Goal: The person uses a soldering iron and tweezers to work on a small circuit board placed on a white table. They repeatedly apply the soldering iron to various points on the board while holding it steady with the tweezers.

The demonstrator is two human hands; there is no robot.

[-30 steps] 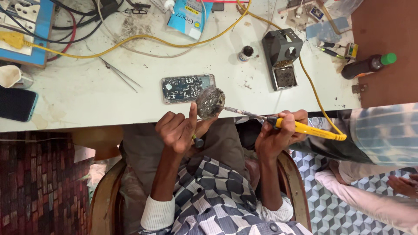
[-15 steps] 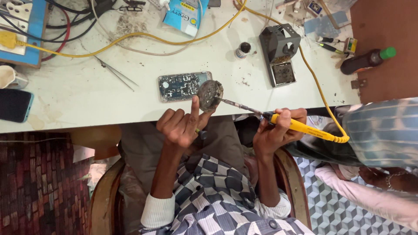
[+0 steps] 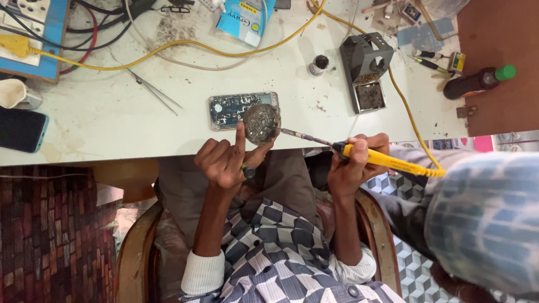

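Hands at a repair bench, seen from the head camera: your left hand [image 3: 227, 163] pinches a round, grimy metal disc [image 3: 261, 123] between raised forefinger and thumb, the other fingers curled in, while your right hand [image 3: 353, 165] is wrapped tight round the yellow handle of a soldering iron [image 3: 359, 154]. The iron's tip meets the disc's edge on the side away from your left forefinger.

Risk, as judged from this grip: the hot tip sits close to your left thumb, so a slip along the rim could burn it (the disc itself may heat through to the fingertips). The yellow cable [image 3: 404, 112] trails back past your right knuckles; a snag there could jerk the tip off its mark. Directly beyond your left fingertips lies an opened phone [image 3: 236, 109], and a dropped disc or stray solder could land on its bare board.

Count: one disc, one iron, one opened phone, one pair of tweezers [image 3: 154, 92] well left of your left fingers, one dark iron stand [image 3: 368, 64] beyond your right fingers, one green-capped bottle [image 3: 477, 81] far right.
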